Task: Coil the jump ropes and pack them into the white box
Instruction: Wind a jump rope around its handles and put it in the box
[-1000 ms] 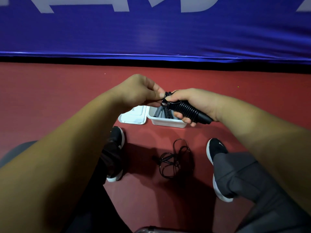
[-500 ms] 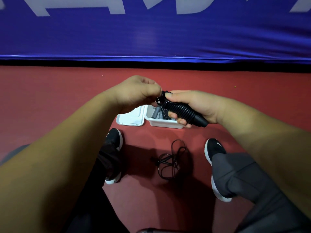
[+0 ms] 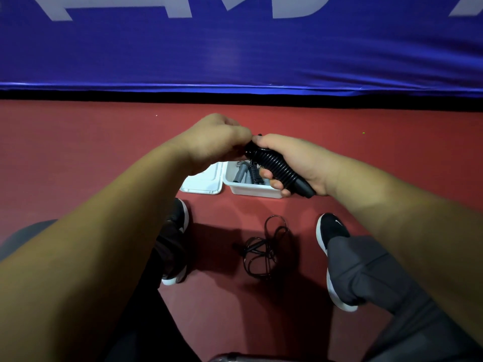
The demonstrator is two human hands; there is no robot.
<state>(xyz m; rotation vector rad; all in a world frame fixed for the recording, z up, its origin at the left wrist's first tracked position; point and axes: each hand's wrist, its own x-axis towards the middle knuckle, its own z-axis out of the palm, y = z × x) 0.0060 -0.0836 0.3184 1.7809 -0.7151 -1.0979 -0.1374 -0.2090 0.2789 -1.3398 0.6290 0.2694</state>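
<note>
One ribbed black handle (image 3: 277, 169) is being gripped by the right hand (image 3: 303, 158) and pinched at its tip by the left hand (image 3: 217, 139) over one white box (image 3: 256, 191), one thin rope (image 3: 257, 247) being left looped on the floor (image 3: 78, 152).

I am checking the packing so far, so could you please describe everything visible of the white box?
The white box looks like thin plastic, rectangular and shallow, standing open on the red floor. Its lid lies flat against its left side, perhaps hinged. Inside show a grey handle and a black ribbed piece. The right hand, in front, hides its right end; whether it touches cannot be told.
</note>
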